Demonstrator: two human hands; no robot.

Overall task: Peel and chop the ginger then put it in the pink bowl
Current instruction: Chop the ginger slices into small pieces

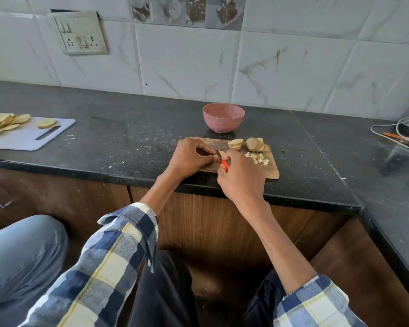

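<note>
Head view: left hand (189, 159) is pinching a ginger slice (216, 157) on the wooden board (269, 169); right hand (242, 179) is gripping the red-handled knife (225, 165), blade hidden. Advice: fingertips tucked, short cuts. Diced bits (257, 158) and uncut slices (235, 143) are waiting; pink bowl (223, 116) is sitting just behind, path unobstructed.

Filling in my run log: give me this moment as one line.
phase: chopping | left hand holds ginger piece on wooden board | right hand grips red-handled knife | pink bowl: nothing visible inside
</note>
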